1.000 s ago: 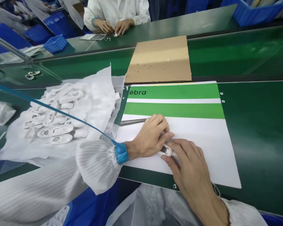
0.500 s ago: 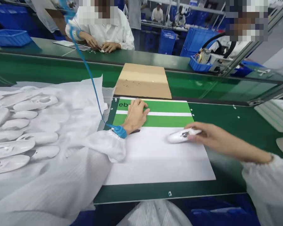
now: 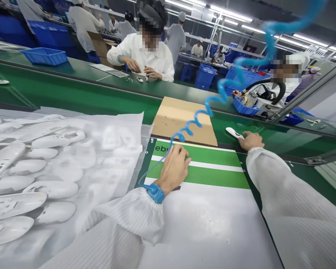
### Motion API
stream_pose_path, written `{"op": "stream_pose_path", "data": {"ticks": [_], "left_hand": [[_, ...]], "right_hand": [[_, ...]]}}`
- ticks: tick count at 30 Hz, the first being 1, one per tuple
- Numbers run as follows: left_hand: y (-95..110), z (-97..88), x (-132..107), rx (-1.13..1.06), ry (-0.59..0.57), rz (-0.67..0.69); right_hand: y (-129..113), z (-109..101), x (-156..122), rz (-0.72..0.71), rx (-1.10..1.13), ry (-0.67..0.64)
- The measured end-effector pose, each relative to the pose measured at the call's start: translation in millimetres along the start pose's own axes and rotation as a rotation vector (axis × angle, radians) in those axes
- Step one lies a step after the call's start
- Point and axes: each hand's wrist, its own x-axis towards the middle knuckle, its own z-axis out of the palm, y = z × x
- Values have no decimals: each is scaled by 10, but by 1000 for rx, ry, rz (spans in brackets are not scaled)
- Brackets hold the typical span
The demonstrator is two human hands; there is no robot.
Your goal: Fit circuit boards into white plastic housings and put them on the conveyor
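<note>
My left hand point(image 3: 175, 166) rests on a green and white printed sheet point(image 3: 212, 209), its fingers loosely bent and apart, with nothing seen in them. A blue wrist strap point(image 3: 156, 192) with a coiled blue cord point(image 3: 196, 121) is around that wrist. A small dark piece point(image 3: 178, 188) lies partly hidden beside it. My right hand point(image 3: 252, 141) reaches over the green conveyor belt point(image 3: 291, 140) and grips the near end of a white plastic housing point(image 3: 233, 132). That elongated part has a dark spot near my fingers; its gripped end is hidden.
Many white plastic shells point(image 3: 35, 196) lie on white foam sheeting point(image 3: 114, 138) at left. A cardboard piece point(image 3: 184, 119) sits beyond the printed sheet. Across the belt, a co-worker point(image 3: 159, 56) handles small parts near a blue tray point(image 3: 46, 56). A metal frame point(image 3: 310, 82) slants at right.
My right hand has carried the white plastic housing from above the printed sheet forward and right to the belt. My left hand stays on the sheet. The view has tilted up.
</note>
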Motion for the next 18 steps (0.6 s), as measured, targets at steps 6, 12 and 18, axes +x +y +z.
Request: {"op": "stream_pose_path", "data": {"ticks": [6, 12, 18], "left_hand": [[3, 7, -1, 32, -10, -5], [14, -5, -5, 47, -23, 7], [25, -13, -5, 50, -28, 13]], "right_hand": [[-542, -26, -296, -96, 16, -167], [-1168, 224, -1123, -302, 190, -175], [-1258, 401, -1391, -326, 239, -54]]}}
